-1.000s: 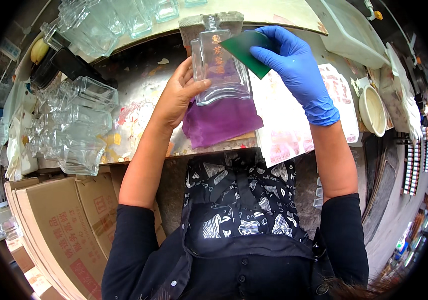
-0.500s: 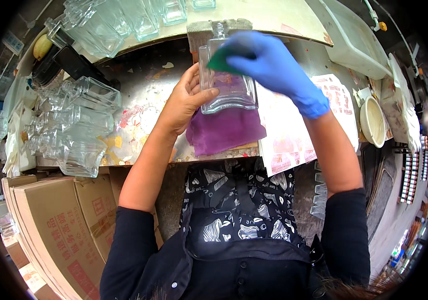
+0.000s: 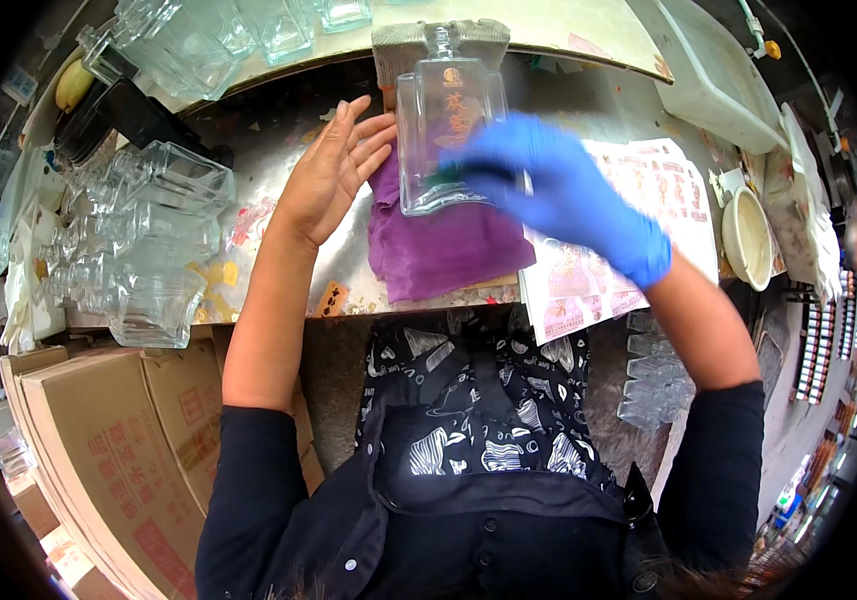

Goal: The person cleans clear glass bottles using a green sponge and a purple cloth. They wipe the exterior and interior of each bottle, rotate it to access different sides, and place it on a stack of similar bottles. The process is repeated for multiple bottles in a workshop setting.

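A clear, flat-sided glass bottle (image 3: 478, 92) with an orange-gold decal lies on a folded purple cloth (image 3: 438, 262). Its neck points away from me and rests on a grey cloth-wrapped support (image 3: 394, 48). My right hand (image 3: 573, 200), in a blue glove, is closed around a flat green piece (image 3: 444, 178) at the bottle's near end. Motion blur and the fingers hide much of that piece. To the left of the bottle, my bare left hand (image 3: 328, 178) is open, fingers apart and holding nothing.
Several glass bottles (image 3: 163, 240) lie on the left of the metal table; more bottles (image 3: 188, 50) stand on the far shelf. Printed decal sheets (image 3: 648, 190) lie at right, near a cream bowl (image 3: 747, 242) and white plastic bin (image 3: 723, 85). Cardboard boxes (image 3: 98, 440) stand below left.
My left hand has let go of the bottle and opened to its left. My right hand has moved the green piece from the bottle's upper part toward its near end, uncovering the decal.
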`<control>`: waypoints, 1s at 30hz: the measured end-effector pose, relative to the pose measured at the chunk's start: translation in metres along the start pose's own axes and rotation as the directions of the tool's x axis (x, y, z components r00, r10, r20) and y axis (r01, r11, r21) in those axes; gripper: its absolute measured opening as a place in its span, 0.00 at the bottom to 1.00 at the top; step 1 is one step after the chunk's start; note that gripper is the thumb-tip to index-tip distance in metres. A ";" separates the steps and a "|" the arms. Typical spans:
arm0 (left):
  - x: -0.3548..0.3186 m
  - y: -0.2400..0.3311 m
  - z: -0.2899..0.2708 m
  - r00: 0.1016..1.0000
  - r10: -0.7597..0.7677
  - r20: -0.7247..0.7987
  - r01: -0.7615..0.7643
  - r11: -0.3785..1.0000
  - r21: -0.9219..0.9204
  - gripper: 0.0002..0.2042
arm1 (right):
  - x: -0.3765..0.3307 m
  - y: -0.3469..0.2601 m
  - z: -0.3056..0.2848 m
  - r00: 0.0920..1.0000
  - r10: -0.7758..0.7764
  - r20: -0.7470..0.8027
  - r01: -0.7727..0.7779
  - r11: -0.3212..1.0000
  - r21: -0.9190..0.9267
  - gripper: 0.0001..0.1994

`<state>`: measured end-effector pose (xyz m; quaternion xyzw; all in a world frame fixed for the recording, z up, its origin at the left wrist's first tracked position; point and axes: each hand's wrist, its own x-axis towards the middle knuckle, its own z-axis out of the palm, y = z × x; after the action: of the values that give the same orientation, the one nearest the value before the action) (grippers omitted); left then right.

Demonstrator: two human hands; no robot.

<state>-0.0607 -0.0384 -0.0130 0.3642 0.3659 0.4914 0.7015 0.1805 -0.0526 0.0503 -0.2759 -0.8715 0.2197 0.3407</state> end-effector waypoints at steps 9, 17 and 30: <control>0.031 0.002 0.028 0.997 -0.060 0.056 0.058 0.998 0.039 0.30 | -0.004 0.027 -0.004 0.919 -0.377 0.113 0.386 0.808 -0.445 0.15; 0.029 0.009 0.068 0.993 0.040 0.110 -0.079 0.923 0.377 0.25 | -0.104 -0.040 -0.044 0.589 0.800 -0.112 -0.421 0.422 0.803 0.18; -0.041 -0.146 0.343 0.192 -0.354 0.915 -0.522 0.753 0.401 0.46 | -0.386 -0.166 -0.085 0.328 0.771 -0.546 -0.756 0.561 0.338 0.13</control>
<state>0.2898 -0.1668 0.0266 0.8273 -0.0435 0.0248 0.5596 0.4242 -0.4042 0.0195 -0.7044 -0.4619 0.2540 0.4754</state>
